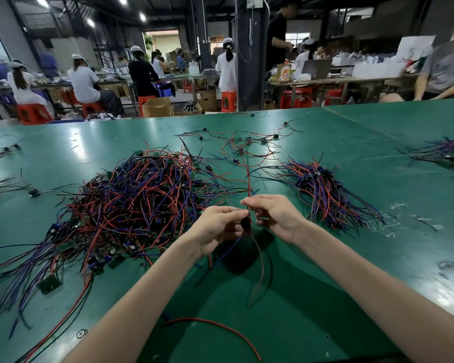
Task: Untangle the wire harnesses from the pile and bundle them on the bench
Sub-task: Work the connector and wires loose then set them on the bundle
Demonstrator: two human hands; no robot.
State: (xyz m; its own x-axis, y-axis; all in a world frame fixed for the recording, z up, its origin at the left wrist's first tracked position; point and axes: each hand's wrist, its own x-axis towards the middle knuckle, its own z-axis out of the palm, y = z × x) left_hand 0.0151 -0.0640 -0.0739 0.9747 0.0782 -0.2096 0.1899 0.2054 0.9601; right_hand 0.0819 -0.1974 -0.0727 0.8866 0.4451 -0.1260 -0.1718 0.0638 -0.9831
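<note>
A big tangled pile of red, blue and black wire harnesses [131, 205] with small green boards lies on the green bench [351, 158], left of centre. My left hand [218, 227] and my right hand [275, 214] meet above the bench, both pinching one wire harness [246, 223] around its small black part. Its red wire runs up and away from my fingers, and its blue and red wires hang down below them. A gathered bundle of harnesses [323, 189] lies to the right of my right hand.
Loose single harnesses [241, 145] are spread behind my hands. A loose red wire [220, 328] lies near the front edge. More harness bundles lie at the far right [451, 153] and far left [0, 153]. Clear plastic wrap [388, 226] sits right of the bundle. People work at benches behind.
</note>
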